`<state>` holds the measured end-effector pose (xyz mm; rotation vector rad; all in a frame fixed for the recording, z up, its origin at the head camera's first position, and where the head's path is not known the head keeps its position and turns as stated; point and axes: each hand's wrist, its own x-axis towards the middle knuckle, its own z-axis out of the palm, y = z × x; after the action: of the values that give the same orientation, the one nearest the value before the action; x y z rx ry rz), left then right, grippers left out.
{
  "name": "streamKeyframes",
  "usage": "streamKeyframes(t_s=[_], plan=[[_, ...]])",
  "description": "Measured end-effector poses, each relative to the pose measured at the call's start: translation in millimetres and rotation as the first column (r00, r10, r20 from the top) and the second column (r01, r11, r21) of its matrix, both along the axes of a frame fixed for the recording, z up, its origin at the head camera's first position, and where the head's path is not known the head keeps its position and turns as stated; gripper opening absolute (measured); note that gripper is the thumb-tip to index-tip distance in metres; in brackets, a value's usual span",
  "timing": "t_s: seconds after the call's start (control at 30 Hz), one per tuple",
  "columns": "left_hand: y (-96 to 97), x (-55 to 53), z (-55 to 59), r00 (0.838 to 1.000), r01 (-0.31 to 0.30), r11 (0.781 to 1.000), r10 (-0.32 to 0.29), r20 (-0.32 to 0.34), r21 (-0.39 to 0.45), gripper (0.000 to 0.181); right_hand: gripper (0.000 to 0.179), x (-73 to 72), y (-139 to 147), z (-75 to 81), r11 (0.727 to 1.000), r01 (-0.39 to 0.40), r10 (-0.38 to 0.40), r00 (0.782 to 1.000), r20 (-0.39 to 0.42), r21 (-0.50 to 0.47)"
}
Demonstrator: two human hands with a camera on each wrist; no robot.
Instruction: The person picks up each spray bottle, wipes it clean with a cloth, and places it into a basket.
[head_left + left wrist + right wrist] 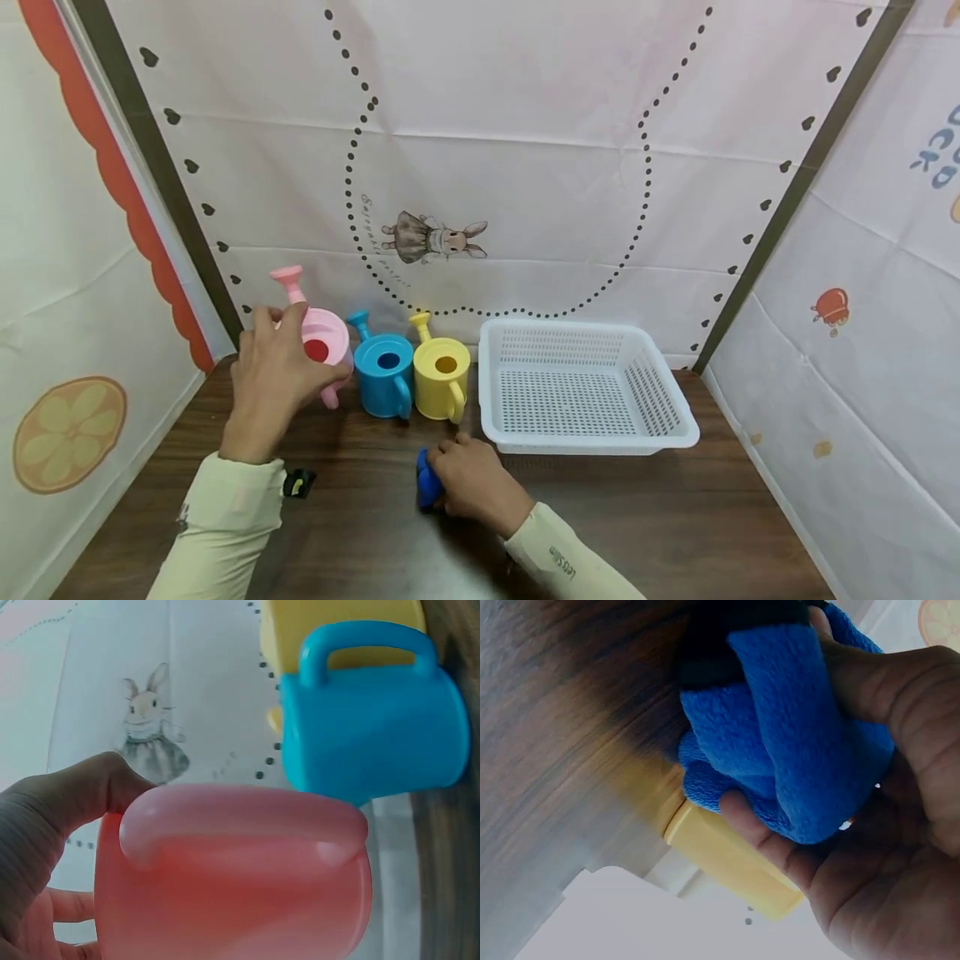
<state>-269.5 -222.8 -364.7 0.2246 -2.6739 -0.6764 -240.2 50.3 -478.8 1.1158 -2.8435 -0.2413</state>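
My left hand [272,367] grips a pink watering can [330,327] by its upper body, at the left of the row. Something red shows through the opening in its top, and its handle [240,821] faces the left wrist camera. Right beside it stand a blue watering can [381,392] and a yellow watering can [441,392], both upright with spouts toward the back wall. Nearer the front, my right hand [483,483] holds a bunched blue cloth [787,742] with dark edging, low over the table, fingers and thumb around its folds.
A white perforated plastic basket [588,443] sits right of the watering cans, close to the back wall. Printed fabric walls [502,100] enclose the dark wooden table [675,517] at the back and on both sides.
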Motion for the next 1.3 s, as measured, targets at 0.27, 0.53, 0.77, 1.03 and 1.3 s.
streamKeyframes(t_s=[0.27, 0.53, 0.77, 1.03, 1.3], plan=[[19.0, 4.8, 9.7, 0.986, 0.063, 0.997, -0.055, -0.156, 0.050, 0.105, 0.062, 0.4, 15, 22.9, 0.943, 0.055, 0.017, 0.977, 0.212, -0.328], [50.2, -5.4, -5.6, 0.846, 0.323, 0.942, -0.246, -0.474, 0.089, 0.093, 0.069, 3.3, 39, 76.2, 0.719, 0.143, 0.129, 0.934, 0.333, -0.680], [68.3, -14.4, -23.3, 0.704, 0.518, 0.853, -0.380, -0.600, 0.068, 0.091, 0.073, -14.1, 70, 104.4, 0.553, 0.188, 0.034, 0.968, 0.247, -0.812], [84.3, -20.6, -35.8, 0.605, 0.621, 0.783, -0.503, -0.618, -0.030, 0.106, 0.067, -33.4, 83, 127.0, 0.414, 0.232, -0.036, 0.970, 0.239, -0.880], [101.4, -20.0, -41.0, 0.560, 0.657, 0.749, -0.557, -0.613, -0.081, 0.100, 0.059, -35.0, 84, 124.2, 0.513, 0.064, -0.012, 0.998, 0.067, -0.856]])
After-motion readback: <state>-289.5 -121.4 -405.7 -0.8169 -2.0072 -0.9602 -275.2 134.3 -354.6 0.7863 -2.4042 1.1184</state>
